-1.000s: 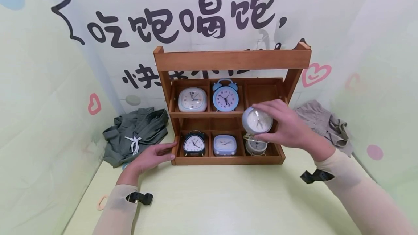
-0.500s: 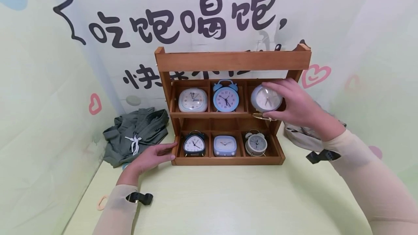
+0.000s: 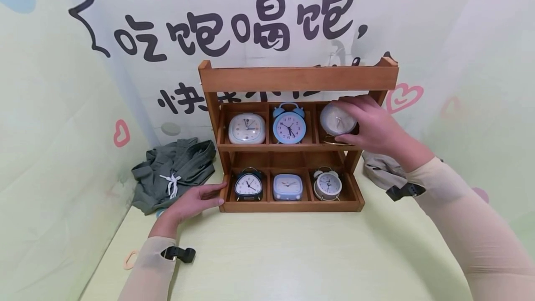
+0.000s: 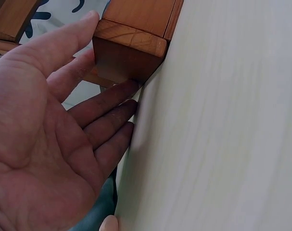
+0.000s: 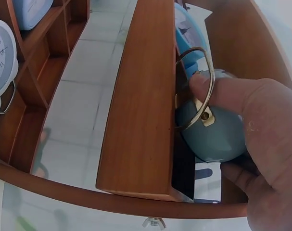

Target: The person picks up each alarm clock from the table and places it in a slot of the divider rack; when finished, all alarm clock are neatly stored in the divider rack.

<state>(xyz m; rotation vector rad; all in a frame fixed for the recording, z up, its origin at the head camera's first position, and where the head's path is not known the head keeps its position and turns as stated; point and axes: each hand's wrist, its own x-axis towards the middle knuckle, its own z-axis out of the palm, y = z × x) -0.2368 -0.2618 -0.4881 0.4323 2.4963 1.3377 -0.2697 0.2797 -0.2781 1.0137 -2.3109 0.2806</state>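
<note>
A round blue-grey clock [image 3: 336,120] with a gold ring stand [image 5: 207,103] is in the upper right compartment of a two-tier wooden shelf [image 3: 292,206]. My right hand [image 3: 374,127] grips it between thumb and fingers, and part of its dial is covered. In the right wrist view, its rounded back and the ring face the camera, beside the shelf's front board. My left hand [image 3: 196,203] touches the lower tier's left end with fingers extended; the left wrist view has the thumb tip against the wooden corner [image 4: 131,41].
Beside the held clock stand a blue twin-bell clock [image 3: 289,127] and a white clock [image 3: 246,128]. Below are a dark triangular clock [image 3: 248,185], a light blue clock [image 3: 288,186] and a white twin-bell clock [image 3: 328,185]. Dark cloth [image 3: 173,171] and beige cloth [image 3: 382,171] flank the shelf.
My right hand has carried the round clock up from in front of the lower right clock into the upper right compartment. The left hand has stayed at the shelf's left end.
</note>
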